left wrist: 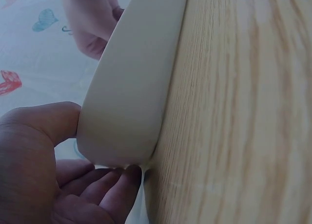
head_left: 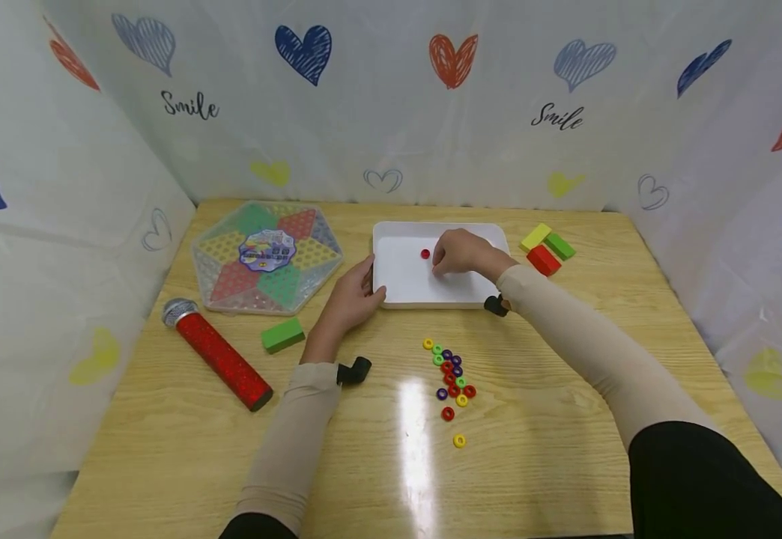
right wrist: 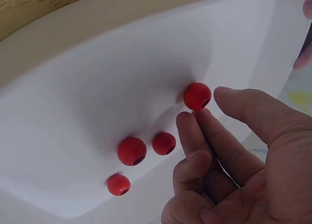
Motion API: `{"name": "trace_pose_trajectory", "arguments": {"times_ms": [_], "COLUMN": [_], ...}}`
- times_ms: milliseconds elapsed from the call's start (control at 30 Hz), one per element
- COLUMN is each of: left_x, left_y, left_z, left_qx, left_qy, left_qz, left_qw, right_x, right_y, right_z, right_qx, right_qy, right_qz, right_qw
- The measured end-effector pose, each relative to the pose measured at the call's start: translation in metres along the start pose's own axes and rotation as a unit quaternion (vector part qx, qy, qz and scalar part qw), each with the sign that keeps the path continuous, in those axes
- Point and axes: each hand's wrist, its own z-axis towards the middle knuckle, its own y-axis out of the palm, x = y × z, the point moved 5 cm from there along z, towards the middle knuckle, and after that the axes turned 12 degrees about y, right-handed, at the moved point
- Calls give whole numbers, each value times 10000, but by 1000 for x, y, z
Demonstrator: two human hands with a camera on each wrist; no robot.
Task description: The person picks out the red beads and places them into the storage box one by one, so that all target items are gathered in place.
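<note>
A white tray (head_left: 401, 281) lies on the table. My left hand (head_left: 353, 296) grips its near left corner; the left wrist view shows the thumb on one side and curled fingers against the tray's end (left wrist: 117, 87). Over the tray's middle is my right hand (head_left: 461, 252). In the right wrist view its thumb and fingertips surround a red bead (right wrist: 197, 95) without pinching it; a gap shows beside the thumb (right wrist: 234, 100). Other red beads (right wrist: 131, 151) sit on the tray floor nearby. From the head, one red bead (head_left: 425, 254) shows; my right hand hides the others.
Several coloured rings (head_left: 454, 380) lie scattered in front of the tray. Yellow, green and red blocks (head_left: 543, 260) stand right of it. At left are a hexagonal bead box (head_left: 236, 292), a green block (head_left: 283, 335) and a red microphone (head_left: 222, 359).
</note>
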Motion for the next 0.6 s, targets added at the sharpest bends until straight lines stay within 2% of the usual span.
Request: {"name": "trace_pose_trajectory", "arguments": {"times_ms": [233, 400, 600], "left_x": [-2, -1, -1], "left_y": [4, 3, 1], "left_z": [-3, -2, 1], "left_qx": [-17, -21, -51], "left_qy": [-74, -55, -92], "left_qz": [43, 47, -8], "left_qw": [10000, 10000, 9999], "right_x": [1, 6, 16], "right_y": [-11, -11, -1], "right_z": [-29, -61, -102], "right_qx": [358, 575, 715], "right_qy": [-385, -732, -979], "right_qz": [232, 287, 356], "right_qw": [9984, 9952, 9920]}}
